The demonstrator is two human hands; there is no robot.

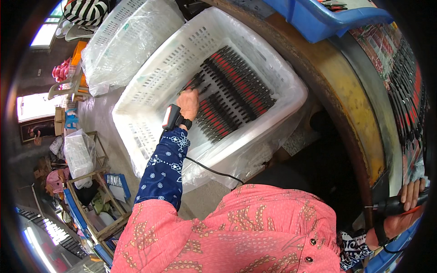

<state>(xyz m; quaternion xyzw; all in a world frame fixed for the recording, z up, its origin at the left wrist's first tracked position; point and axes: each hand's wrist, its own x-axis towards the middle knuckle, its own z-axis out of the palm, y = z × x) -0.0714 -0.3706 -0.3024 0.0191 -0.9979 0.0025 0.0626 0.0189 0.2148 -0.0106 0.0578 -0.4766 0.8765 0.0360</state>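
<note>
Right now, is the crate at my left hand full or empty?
Partly full: the crate holds rows of dark pieces; bare wall shows above them.

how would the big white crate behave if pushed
The white crate would probably keep its shape, since its slotted walls look like moulded plastic. It is likely fairly heavy, with rows of black-and-red pieces inside. The loose clear film hanging along its outer side might drag or snag.

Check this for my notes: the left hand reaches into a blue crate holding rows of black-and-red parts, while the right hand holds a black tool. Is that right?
No, the head view shows a white crate, not blue. The rest holds: left hand reaching in, black-and-red parts in rows, right hand holding a black tool.
</note>
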